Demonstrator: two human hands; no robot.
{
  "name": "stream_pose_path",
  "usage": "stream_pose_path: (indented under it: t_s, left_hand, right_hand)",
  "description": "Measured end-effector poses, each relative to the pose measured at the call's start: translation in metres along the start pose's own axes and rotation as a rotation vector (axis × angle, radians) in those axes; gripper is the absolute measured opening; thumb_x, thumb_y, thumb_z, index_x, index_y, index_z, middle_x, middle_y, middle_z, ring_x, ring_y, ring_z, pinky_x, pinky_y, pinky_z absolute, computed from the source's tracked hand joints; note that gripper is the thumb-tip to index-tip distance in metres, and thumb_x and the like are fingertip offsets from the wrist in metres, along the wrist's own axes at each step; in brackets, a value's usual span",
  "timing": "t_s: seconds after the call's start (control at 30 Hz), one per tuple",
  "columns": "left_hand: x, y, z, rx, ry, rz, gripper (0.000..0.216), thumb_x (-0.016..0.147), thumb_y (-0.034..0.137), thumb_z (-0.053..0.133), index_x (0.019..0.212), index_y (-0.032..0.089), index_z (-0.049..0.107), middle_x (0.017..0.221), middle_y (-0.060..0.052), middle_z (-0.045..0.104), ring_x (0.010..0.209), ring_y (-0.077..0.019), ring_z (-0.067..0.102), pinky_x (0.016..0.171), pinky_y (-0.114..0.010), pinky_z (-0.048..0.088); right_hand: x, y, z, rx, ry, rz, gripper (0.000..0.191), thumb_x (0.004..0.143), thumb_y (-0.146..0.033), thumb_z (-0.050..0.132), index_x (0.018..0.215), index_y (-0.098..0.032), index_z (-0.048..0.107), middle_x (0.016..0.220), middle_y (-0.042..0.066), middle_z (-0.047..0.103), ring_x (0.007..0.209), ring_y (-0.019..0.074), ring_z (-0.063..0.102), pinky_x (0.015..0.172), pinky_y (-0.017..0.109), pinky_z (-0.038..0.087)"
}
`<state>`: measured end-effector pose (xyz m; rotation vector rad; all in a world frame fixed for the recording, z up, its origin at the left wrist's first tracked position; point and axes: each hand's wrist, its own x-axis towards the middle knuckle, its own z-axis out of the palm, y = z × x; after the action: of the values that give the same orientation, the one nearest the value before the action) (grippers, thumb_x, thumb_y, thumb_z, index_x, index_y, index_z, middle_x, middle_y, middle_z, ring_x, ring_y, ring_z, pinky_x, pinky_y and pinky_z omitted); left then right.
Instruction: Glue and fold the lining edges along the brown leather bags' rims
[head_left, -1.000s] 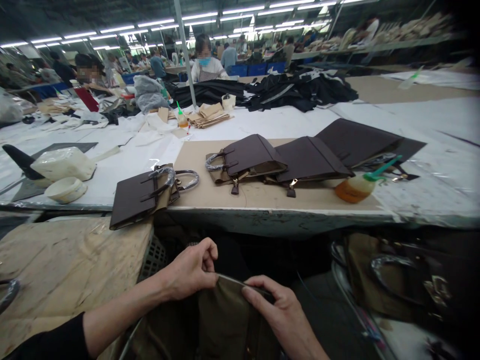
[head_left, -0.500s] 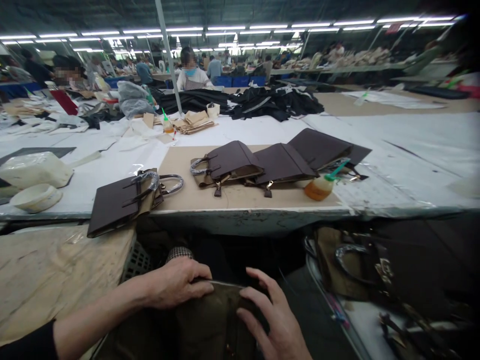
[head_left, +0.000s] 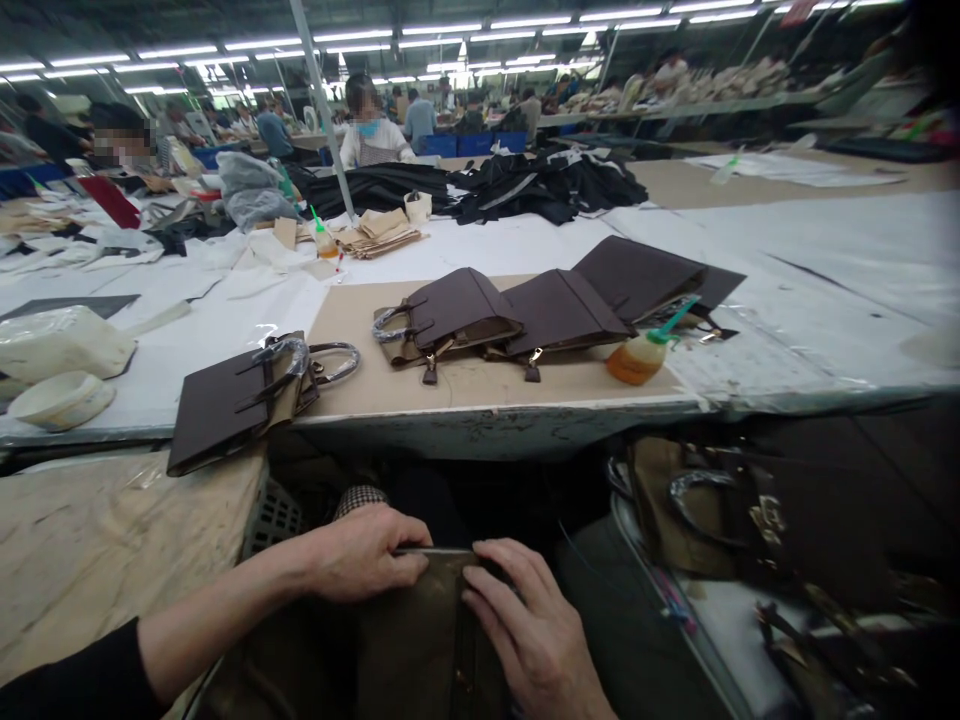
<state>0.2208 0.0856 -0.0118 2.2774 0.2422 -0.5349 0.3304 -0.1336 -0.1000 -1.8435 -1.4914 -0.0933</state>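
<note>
A dark brown leather bag piece (head_left: 427,640) lies in my lap below the table edge. My left hand (head_left: 360,552) is closed over its top edge, fingers curled round it. My right hand (head_left: 517,625) lies flat on the same piece just to the right, fingers stretched out and pressing down. On the table ahead lie three dark brown handbags (head_left: 517,315) in an overlapping row on a cardboard sheet (head_left: 345,310). Another brown handbag (head_left: 232,405) with wrapped handles hangs over the table's front edge at the left.
An orange glue bottle with a green nozzle (head_left: 637,355) lies by the row of bags. More bags (head_left: 750,510) sit in a bin at my lower right. A plywood surface (head_left: 90,540) is at my left. White lumps (head_left: 60,340) and other workers lie farther off.
My right hand has come down from spread and raised to flat on the leather piece. My left hand changed from a pinch to a grip over the top edge. The view shifted slightly.
</note>
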Motion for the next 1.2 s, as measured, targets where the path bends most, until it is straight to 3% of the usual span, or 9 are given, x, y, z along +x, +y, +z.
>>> stream_pose_path:
  t_s: [0.57, 0.77, 0.87, 1.03, 1.2]
  left_hand:
    - [-0.007, 0.001, 0.007, -0.005, -0.026, 0.010, 0.019, 0.088, 0.025, 0.051, 0.080, 0.020, 0.067, 0.060, 0.004, 0.048, 0.057, -0.0108, 0.046, 0.051, -0.018, 0.031]
    - [-0.009, 0.001, 0.008, 0.022, -0.033, 0.021, 0.019, 0.090, 0.026, 0.050, 0.077, 0.020, 0.064, 0.060, 0.004, 0.045, 0.057, -0.0108, 0.044, 0.052, -0.018, 0.030]
    - [-0.011, 0.001, 0.012, 0.038, -0.012, 0.045, 0.018, 0.091, 0.024, 0.049, 0.081, 0.021, 0.064, 0.063, 0.004, 0.050, 0.059, -0.0108, 0.046, 0.055, -0.018, 0.032]
    - [-0.014, 0.000, 0.017, 0.064, 0.036, 0.115, 0.018, 0.092, 0.022, 0.048, 0.078, 0.021, 0.059, 0.065, 0.005, 0.053, 0.060, -0.0100, 0.048, 0.058, -0.018, 0.033]
    - [-0.015, -0.005, 0.022, 0.109, 0.075, 0.128, 0.017, 0.093, 0.020, 0.047, 0.082, 0.022, 0.060, 0.069, 0.004, 0.059, 0.063, -0.0103, 0.054, 0.060, -0.018, 0.034]
  right_hand:
    - [-0.001, -0.012, 0.011, 0.205, -0.073, 0.097, 0.020, 0.093, -0.009, 0.049, 0.103, -0.018, 0.064, 0.105, 0.011, 0.062, 0.093, 0.0221, 0.063, 0.078, 0.035, 0.058]
    - [-0.006, -0.011, 0.012, 0.303, -0.080, 0.169, 0.016, 0.094, -0.011, 0.050, 0.100, -0.018, 0.064, 0.105, 0.010, 0.061, 0.097, 0.0217, 0.062, 0.082, 0.034, 0.055]
    - [-0.005, -0.010, 0.012, 0.406, -0.073, 0.285, 0.013, 0.094, -0.016, 0.052, 0.096, -0.019, 0.065, 0.108, 0.010, 0.063, 0.101, 0.0216, 0.063, 0.085, 0.032, 0.054]
    - [0.005, -0.014, 0.009, 0.601, -0.084, 0.621, 0.015, 0.088, -0.025, 0.062, 0.075, -0.019, 0.065, 0.107, 0.008, 0.070, 0.101, 0.0226, 0.067, 0.090, 0.032, 0.051]
    - [0.012, -0.016, 0.012, 0.849, -0.045, 0.857, 0.031, 0.080, -0.026, 0.069, 0.069, -0.023, 0.041, 0.100, 0.007, 0.072, 0.095, 0.0231, 0.067, 0.083, 0.033, 0.051]
